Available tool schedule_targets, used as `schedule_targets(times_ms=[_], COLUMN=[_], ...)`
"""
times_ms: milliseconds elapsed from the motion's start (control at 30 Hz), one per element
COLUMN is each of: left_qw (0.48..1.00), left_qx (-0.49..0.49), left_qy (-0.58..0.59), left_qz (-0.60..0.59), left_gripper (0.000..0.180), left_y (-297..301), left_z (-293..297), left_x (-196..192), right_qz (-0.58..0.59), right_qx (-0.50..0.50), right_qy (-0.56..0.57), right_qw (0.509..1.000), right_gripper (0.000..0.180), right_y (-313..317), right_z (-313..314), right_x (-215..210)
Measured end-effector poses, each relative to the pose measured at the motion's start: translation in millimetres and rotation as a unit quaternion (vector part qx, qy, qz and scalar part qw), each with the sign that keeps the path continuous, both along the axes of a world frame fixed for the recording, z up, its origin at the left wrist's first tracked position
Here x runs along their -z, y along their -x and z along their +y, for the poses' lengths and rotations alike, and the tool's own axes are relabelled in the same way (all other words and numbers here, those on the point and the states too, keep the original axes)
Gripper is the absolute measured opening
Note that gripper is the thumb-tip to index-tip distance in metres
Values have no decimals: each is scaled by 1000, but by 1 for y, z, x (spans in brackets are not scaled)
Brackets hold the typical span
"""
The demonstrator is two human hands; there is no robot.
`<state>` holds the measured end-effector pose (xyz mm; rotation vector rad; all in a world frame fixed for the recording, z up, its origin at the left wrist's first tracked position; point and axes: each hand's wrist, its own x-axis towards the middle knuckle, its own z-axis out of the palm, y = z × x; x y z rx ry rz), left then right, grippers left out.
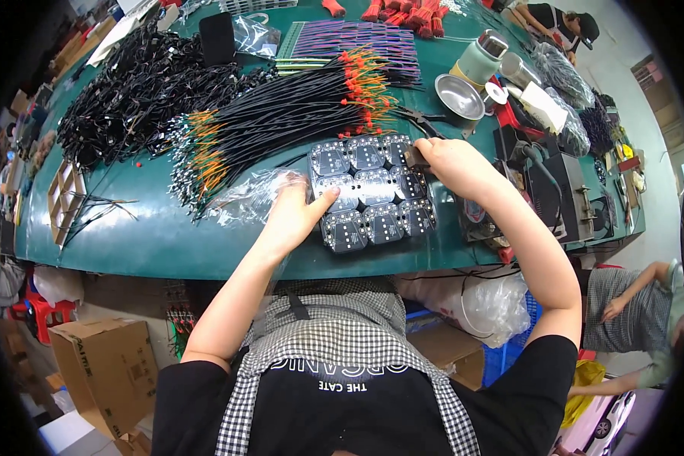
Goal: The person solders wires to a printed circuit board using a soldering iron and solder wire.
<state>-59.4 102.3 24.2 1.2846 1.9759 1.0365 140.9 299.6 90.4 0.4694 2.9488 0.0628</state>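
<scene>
A black panel of several rounded circuit boards (368,179) lies on the green table in front of me. My left hand (291,215) is at its left edge, thumb pressed on the top face and the fingers along the side, partly blurred. Crumpled clear plastic film (243,199) lies beside those fingers. At the panel's upper right corner, my right hand (450,161) pinches a small brown block (416,158), whose underside I cannot make out. It touches or hovers just over the boards.
Beyond the panel lies a bundle of black cables (281,106) with orange ends. A tangled black cable heap (140,95) is at left. Pliers (419,118), a metal bowl (460,97) and a green flask (480,59) stand at right. A co-worker (634,311) is at far right.
</scene>
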Motion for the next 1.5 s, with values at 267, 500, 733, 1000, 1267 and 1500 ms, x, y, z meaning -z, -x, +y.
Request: schedule_targets(times_ms=[267,500,733,1000,1267,1500], left_qw=[1000,999,999,1000,999,877], left_qx=[-8,-26,16,-7,26,400], left_qy=[-8,-23,-39,-11,-43,75], left_qz=[10,25,-20,10,-13,-255], left_gripper=[59,59,65,80,26,21], left_y=[-3,-2,4,6,3,-23], left_z=[0,0,7,0,-47,-93], left_x=[-2,7,13,14,-49,-113], right_qz=[49,46,93,89,223,239], right_qx=[11,32,-3,6,-67,-166], right_qy=[48,76,46,48,144,587], right_qw=[998,996,995,995,962,755], right_gripper=[37,50,45,48,68,60], right_y=[-4,-6,-9,-7,9,11], right_z=[1,-7,-7,-12,-72,-164], right_x=[-2,-13,-9,-11,-60,-31])
